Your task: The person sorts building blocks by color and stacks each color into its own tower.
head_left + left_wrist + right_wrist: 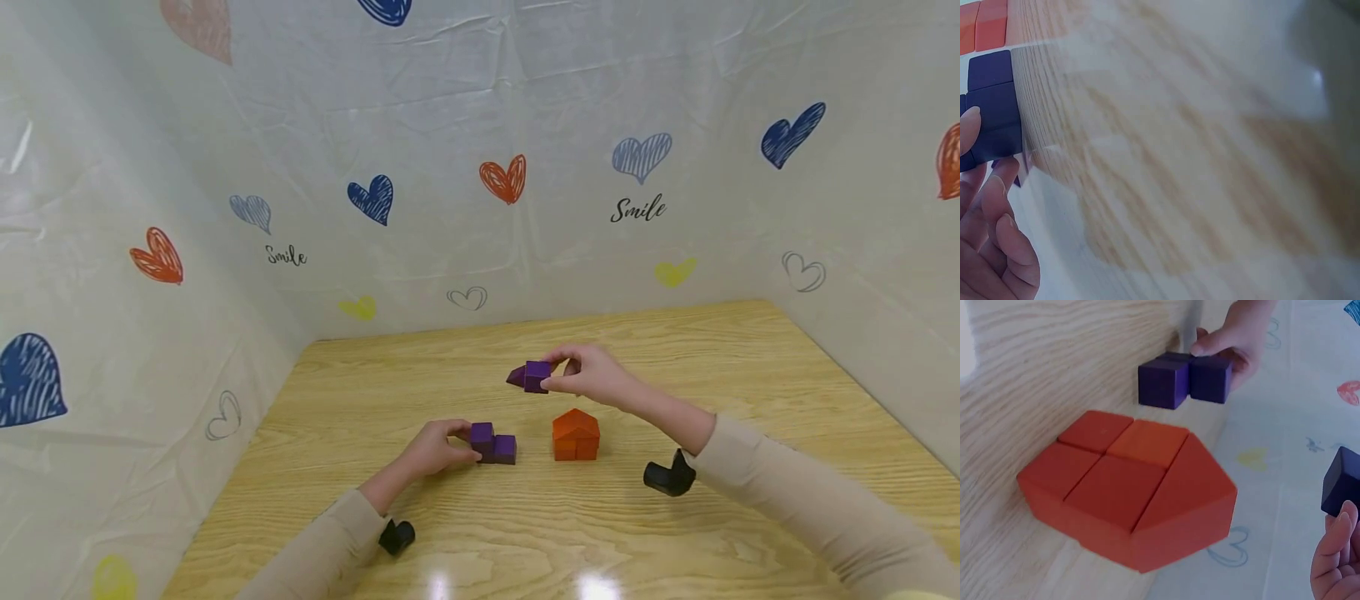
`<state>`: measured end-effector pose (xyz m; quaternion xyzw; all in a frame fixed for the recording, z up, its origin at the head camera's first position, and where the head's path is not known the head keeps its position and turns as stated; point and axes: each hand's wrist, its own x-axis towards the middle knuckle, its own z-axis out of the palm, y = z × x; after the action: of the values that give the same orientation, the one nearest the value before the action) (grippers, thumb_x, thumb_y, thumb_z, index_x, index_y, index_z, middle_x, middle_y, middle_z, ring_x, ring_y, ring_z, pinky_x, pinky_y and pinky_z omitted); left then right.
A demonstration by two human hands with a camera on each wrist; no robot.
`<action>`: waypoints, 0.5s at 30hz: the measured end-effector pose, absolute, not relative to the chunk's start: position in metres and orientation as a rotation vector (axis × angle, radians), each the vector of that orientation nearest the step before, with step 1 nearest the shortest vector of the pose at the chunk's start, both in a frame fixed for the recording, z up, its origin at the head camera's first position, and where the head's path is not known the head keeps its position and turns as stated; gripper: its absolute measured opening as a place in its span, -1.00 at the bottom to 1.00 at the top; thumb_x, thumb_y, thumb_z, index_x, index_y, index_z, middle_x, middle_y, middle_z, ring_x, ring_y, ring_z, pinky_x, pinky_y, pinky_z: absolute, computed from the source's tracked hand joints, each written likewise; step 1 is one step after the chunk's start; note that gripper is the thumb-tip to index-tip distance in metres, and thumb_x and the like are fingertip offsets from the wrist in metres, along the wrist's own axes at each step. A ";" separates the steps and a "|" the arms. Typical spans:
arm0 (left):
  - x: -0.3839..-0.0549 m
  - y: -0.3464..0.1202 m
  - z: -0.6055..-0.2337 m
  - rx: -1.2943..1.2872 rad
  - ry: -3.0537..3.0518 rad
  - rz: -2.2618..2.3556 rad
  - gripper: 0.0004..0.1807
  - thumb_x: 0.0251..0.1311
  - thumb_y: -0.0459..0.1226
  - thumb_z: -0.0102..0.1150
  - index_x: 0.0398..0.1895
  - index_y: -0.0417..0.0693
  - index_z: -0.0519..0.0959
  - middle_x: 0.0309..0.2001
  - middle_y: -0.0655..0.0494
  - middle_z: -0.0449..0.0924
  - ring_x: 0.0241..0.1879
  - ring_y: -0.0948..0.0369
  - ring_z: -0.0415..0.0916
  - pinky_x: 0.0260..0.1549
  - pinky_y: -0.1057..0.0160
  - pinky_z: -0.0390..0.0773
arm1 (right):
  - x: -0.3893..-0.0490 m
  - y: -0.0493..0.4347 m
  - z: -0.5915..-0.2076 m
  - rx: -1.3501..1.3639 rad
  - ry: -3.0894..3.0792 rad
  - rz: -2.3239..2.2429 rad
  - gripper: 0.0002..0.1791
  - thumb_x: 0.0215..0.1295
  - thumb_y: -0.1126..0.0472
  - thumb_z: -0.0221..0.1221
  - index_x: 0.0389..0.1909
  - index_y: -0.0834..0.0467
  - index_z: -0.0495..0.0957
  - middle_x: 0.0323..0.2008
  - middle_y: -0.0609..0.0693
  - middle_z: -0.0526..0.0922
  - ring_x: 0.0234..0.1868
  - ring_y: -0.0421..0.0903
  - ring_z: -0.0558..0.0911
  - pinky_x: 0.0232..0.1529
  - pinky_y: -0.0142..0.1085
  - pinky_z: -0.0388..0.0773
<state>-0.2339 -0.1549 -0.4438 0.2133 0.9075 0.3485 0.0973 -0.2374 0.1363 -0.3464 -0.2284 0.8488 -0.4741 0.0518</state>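
My left hand (pixel 437 448) pinches a purple cube (pixel 482 434) between thumb and fingers, at the left end of a small group of purple cubes. Another purple cube (pixel 506 450) sits against it on the right. In the left wrist view, the left hand's fingertips (pixel 1005 169) lie at the lower side of the purple blocks (pixel 994 109). My right hand (pixel 596 375) holds a single purple cube (pixel 537 376) by thumb and fingertips, farther back on the table. Beside that cube, a dark purple wedge-like block (pixel 515 377) shows, partly hidden; whether they touch, I cannot tell.
An orange house-shaped group of blocks (pixel 576 437), several cubes with a pointed top, stands right of the purple group. The wooden table (pixel 360 375) meets a white sheet (pixel 420 250) printed with hearts at its back and sides. Black devices (pixel 670 475) sit at both wrists.
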 end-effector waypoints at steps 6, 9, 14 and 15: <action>-0.235 -0.155 -0.444 0.648 2.682 1.046 -0.63 -0.03 -0.19 0.35 -0.12 -0.10 0.59 -0.24 0.11 0.63 -0.13 0.14 0.52 -0.09 0.06 0.44 | -0.223 0.116 -0.354 -0.637 2.460 -1.603 -0.55 0.13 0.24 0.24 0.02 0.36 0.45 -0.47 0.04 0.58 -0.53 -0.07 0.53 -0.44 -0.08 0.56; -0.235 -0.156 -0.444 0.653 2.685 1.046 -0.63 -0.03 -0.18 0.35 -0.12 -0.10 0.59 -0.24 0.11 0.63 -0.14 0.14 0.52 -0.08 0.05 0.44 | -0.216 0.105 -0.361 -0.587 2.413 -1.637 -0.55 0.15 0.24 0.23 0.03 0.35 0.43 -0.37 0.08 0.58 -0.52 -0.02 0.56 -0.43 -0.04 0.56; -0.236 -0.156 -0.444 0.664 2.682 1.050 -0.65 -0.03 -0.18 0.35 -0.14 -0.10 0.59 -0.25 0.10 0.64 -0.13 0.12 0.52 -0.03 0.00 0.41 | -0.202 0.087 -0.377 -0.582 2.397 -1.594 -0.58 0.15 0.24 0.23 0.01 0.33 0.44 -0.21 0.19 0.56 -0.58 -0.06 0.57 -0.50 -0.05 0.55; -0.236 -0.156 -0.444 0.665 2.681 1.054 -0.65 -0.03 -0.18 0.35 -0.15 -0.10 0.59 -0.26 0.10 0.64 -0.12 0.11 0.52 -0.02 -0.02 0.40 | -0.199 0.084 -0.379 -0.590 2.388 -1.593 -0.59 0.15 0.25 0.23 0.00 0.34 0.44 -0.26 0.22 0.58 -0.59 -0.02 0.58 -0.53 -0.06 0.55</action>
<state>-0.2355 -0.1562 -0.4437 0.2239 0.9030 0.3549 0.0926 -0.1994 0.0838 -0.3794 -0.2001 0.8104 -0.5405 0.1052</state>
